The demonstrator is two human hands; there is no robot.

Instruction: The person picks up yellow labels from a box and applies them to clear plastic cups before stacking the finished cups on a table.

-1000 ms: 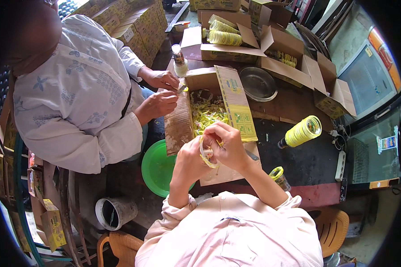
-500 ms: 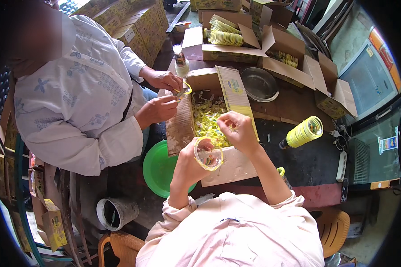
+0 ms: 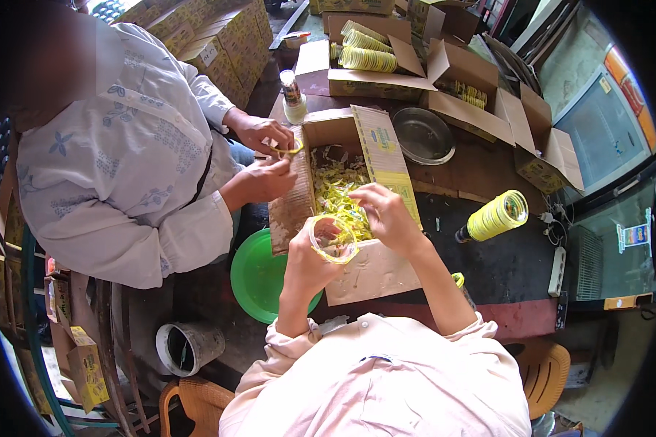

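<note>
A clear plastic cup [image 3: 334, 252] with a yellowish rim is in my left hand [image 3: 308, 264]; its mouth faces up toward me. Over the open carton [image 3: 380, 149], just right of the cup, my right hand [image 3: 390, 218] has loosely bent fingers set apart, and I see nothing held in them. Thin yellow and pale plastic scraps [image 3: 339, 195] fill the carton below. Across its left edge, a co-worker's hands [image 3: 266, 156] handle a yellow ring-like strip [image 3: 290, 150].
A green basin [image 3: 259, 280] sits beside the carton, with a white bucket [image 3: 205, 346] lower left. A stack of yellow-rimmed cups [image 3: 497, 216] leans at right. Behind are a round metal pan [image 3: 421, 137], a carton of stacked cups [image 3: 383, 81] and a bottle-like cylinder [image 3: 291, 91].
My right hand's fingers have loosened from a pinch and shifted slightly. My left hand has moved a little left and up with the cup. The co-worker's yellow strip has turned flatter.
</note>
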